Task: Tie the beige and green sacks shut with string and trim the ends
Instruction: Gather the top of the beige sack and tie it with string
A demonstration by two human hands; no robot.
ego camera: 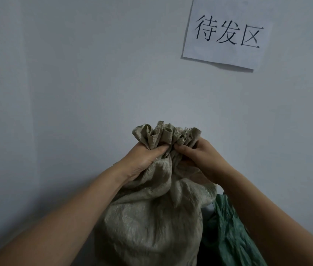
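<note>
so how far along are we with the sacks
Nothing looks tied: no string in view. In hand: the left hand and right hand grip the gathered neck of the beige sack. The green sack beside it is untouched, its mouth out of frame. Left: tying, trimming.

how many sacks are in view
2. The beige sack stands in the middle against the wall, its neck bunched in the left hand and right hand. The green sack sits at its right, partly hidden. More may lie out of frame.

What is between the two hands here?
Only the bunched mouth of the beige sack, gripped by the left hand and right hand; head view.
</note>
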